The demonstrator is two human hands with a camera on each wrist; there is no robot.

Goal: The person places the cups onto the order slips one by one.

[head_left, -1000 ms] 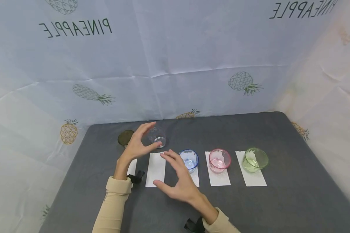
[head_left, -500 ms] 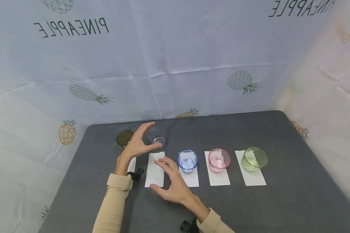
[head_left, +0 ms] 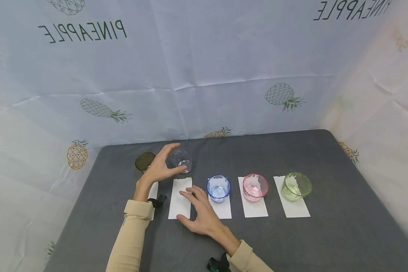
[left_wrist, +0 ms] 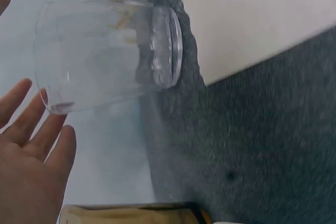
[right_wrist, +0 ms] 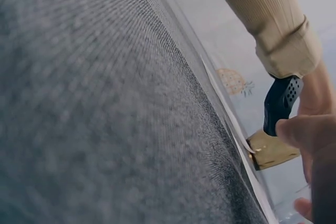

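Observation:
A clear glass [head_left: 182, 162] stands upright at the back left of the table. My left hand [head_left: 159, 168] is beside it, thumb and fingers spread apart. In the left wrist view the fingers [left_wrist: 34, 135] lie near the rim of the clear glass [left_wrist: 100, 56]; whether they touch it I cannot tell. My right hand [head_left: 202, 215] hovers with parted, slightly bent fingers between a white paper strip [head_left: 180, 200] and the blue-rimmed glass [head_left: 219, 189], holding nothing. Behind my left hand stands a brown glass [head_left: 144, 161], partly hidden; its side also shows in the right wrist view.
A pink glass [head_left: 255, 187] and a green glass [head_left: 296, 187] stand on white paper strips to the right. Another strip [head_left: 154, 190] is partly covered by my left wrist. A pineapple-print cloth [head_left: 204, 56] hangs behind the grey table [head_left: 343, 211].
My right hand has shifted left and toward the table's front, leaving the blue-rimmed glass in fuller view. My left hand stays almost still beside the clear glass.

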